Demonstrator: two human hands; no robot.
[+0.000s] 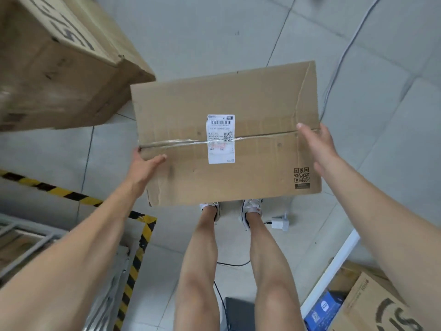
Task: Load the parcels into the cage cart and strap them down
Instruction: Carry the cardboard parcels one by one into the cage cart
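Note:
A brown cardboard parcel (250,103) with a white shipping label and a taped seam is held above the floor in front of me, over my feet. My left hand (143,167) grips its left edge, thumb lying across the top. My right hand (318,146) presses flat against the right edge with its fingers straight. The grey metal frame of the cage cart (31,244) shows at the lower left, with cardboard visible behind its bars. No strap is in view.
Large cardboard boxes (55,63) are stacked at the upper left. Yellow-black hazard tape (140,247) marks the floor beside the cart. A white adapter (280,222) with cables lies by my feet. More boxes (372,304) and a blue carton (325,306) sit at the lower right.

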